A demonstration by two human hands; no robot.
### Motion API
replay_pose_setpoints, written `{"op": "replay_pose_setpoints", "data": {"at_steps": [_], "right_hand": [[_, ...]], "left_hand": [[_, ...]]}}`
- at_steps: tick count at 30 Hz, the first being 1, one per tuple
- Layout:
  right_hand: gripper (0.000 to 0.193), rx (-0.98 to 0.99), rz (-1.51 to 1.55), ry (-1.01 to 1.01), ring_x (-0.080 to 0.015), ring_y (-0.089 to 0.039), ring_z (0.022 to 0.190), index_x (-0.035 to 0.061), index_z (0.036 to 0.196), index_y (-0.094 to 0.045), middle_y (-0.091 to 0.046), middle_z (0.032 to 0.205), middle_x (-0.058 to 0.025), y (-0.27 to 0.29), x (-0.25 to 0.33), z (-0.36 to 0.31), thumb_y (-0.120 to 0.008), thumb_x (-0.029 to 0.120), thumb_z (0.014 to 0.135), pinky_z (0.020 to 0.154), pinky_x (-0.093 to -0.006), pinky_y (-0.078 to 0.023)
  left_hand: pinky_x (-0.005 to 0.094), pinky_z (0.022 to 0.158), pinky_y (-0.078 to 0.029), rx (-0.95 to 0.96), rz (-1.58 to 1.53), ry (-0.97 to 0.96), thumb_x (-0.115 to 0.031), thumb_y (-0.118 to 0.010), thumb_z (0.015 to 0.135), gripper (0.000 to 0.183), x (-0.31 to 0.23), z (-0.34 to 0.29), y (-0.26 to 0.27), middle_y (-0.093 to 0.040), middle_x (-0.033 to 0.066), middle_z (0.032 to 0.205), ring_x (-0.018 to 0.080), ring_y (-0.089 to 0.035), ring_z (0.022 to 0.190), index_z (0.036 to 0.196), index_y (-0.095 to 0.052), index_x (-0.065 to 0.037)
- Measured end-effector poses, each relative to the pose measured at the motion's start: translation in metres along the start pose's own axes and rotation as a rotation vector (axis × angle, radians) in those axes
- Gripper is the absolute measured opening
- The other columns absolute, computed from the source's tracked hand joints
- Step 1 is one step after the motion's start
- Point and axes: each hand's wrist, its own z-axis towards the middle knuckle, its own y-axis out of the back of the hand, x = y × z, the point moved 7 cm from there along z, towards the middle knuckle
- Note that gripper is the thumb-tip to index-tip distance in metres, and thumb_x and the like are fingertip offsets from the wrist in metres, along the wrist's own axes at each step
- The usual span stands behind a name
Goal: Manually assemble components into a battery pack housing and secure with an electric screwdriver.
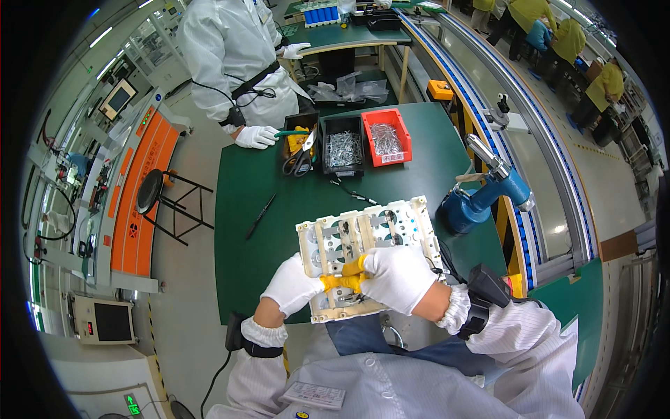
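Observation:
A white plastic frame (328,241) with metal strips and round openings lies at the near edge of the green table, in front of me. My left hand (293,285), in a white glove with yellow fingertip covers, overlaps the frame's left side, its fingers closed together over the surface. From the right, my right hand (399,278), gloved the same way, meets it with bent, closed fingers. The fingertips of both hands almost touch above the frame's near half. Whatever is between them is hidden.
Beyond the frame stand a red bin (387,136) and a black bin (342,150) of small metal parts, plus scissors (301,157). A blue rivet gun (481,199) stands right; a black pen (261,216) lies left. A co-worker's gloved hand (257,137) rests at the far left edge.

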Motion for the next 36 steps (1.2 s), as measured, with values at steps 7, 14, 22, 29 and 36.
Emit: {"op": "replay_pose_setpoints", "data": {"at_steps": [7,14,22,29,36], "right_hand": [[0.020,0.145,-0.052,0.151,-0.0348,-0.070,0.077,0.0098,0.095,-0.077,-0.072,0.083,-0.0146,-0.008,-0.002,0.008,-0.072,0.023,0.081,0.071,-0.0441,-0.057],[0.023,0.075,-0.125,0.143,-0.0351,-0.070,0.076,0.0063,0.091,-0.076,-0.072,0.083,-0.0156,-0.007,0.004,0.009,-0.072,0.026,0.080,0.069,-0.0447,-0.056],[0.027,0.074,-0.116,0.094,-0.0336,-0.069,0.072,0.0058,0.092,-0.077,-0.071,0.080,-0.0144,-0.011,0.001,0.009,-0.073,0.031,0.085,0.065,-0.0421,-0.056],[0.025,0.083,0.028,0.083,-0.0330,-0.070,0.072,0.0061,0.096,-0.077,-0.072,0.080,-0.0159,-0.010,-0.003,0.011,-0.073,0.029,0.086,0.066,-0.0407,-0.056],[0.025,0.078,-0.103,0.086,-0.0325,-0.071,0.073,0.0068,0.097,-0.076,-0.072,0.080,-0.0152,-0.017,-0.005,0.011,-0.073,0.028,0.085,0.067,-0.0413,-0.057]], "left_hand": [[0.0318,0.088,-0.056,0.047,-0.058,0.049,-0.020,-0.083,0.084,0.047,-0.014,-0.003,-0.002,-0.073,0.0105,0.113,0.0187,-0.070,0.099,0.122,-0.064,0.001],[0.0327,0.083,-0.057,0.004,-0.113,-0.029,-0.020,-0.085,0.080,0.045,-0.009,-0.002,-0.001,-0.075,0.0117,0.107,0.0198,-0.072,0.093,0.116,-0.067,0.002],[0.0322,0.086,-0.057,0.069,-0.055,0.000,-0.021,-0.082,0.085,0.046,-0.012,-0.002,-0.001,-0.074,0.0114,0.112,0.0212,-0.071,0.098,0.123,-0.066,0.000],[0.0323,0.081,-0.057,0.012,-0.100,-0.045,-0.020,-0.085,0.079,0.044,-0.002,0.002,-0.001,-0.076,0.0131,0.104,0.0229,-0.073,0.089,0.115,-0.071,0.000],[0.0325,0.081,-0.057,0.029,-0.104,-0.058,-0.020,-0.085,0.080,0.044,-0.009,0.001,-0.002,-0.076,0.0126,0.104,0.0225,-0.073,0.089,0.116,-0.070,0.000]]}}
